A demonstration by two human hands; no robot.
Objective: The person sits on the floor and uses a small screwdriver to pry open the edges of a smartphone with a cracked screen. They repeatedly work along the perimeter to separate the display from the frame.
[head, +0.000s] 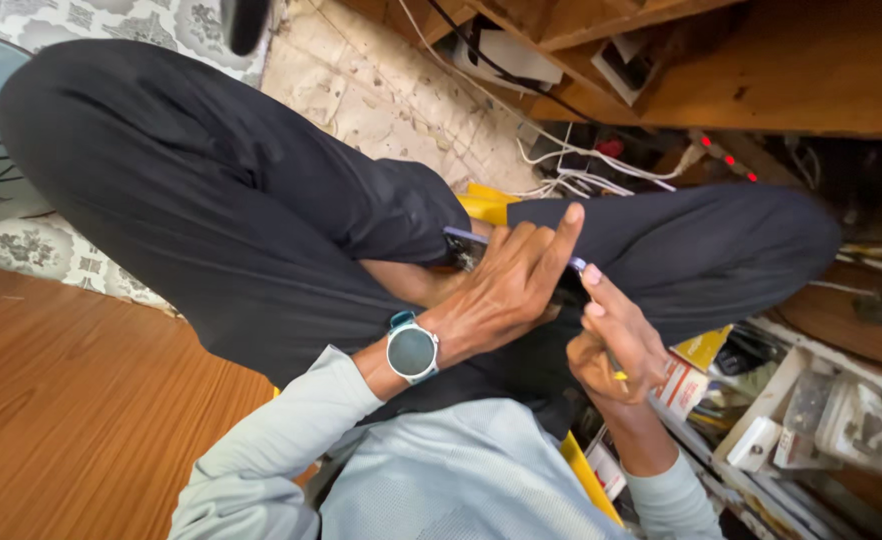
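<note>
Here, left hand grip closed around a slim dark phone, lilac-edged, right hand seemingly pinching a yellow-tipped tool.

Phone: glossy glass face. Trousers: matt black cloth. Floor: smooth varnished wood. Watch: glossy dial, plastic strap.

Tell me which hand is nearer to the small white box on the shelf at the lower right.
Right. The right hand sits just left of the small white box, gripping a yellow tool and touching the phone. The left hand, wearing a watch, holds the phone farther left.
</note>
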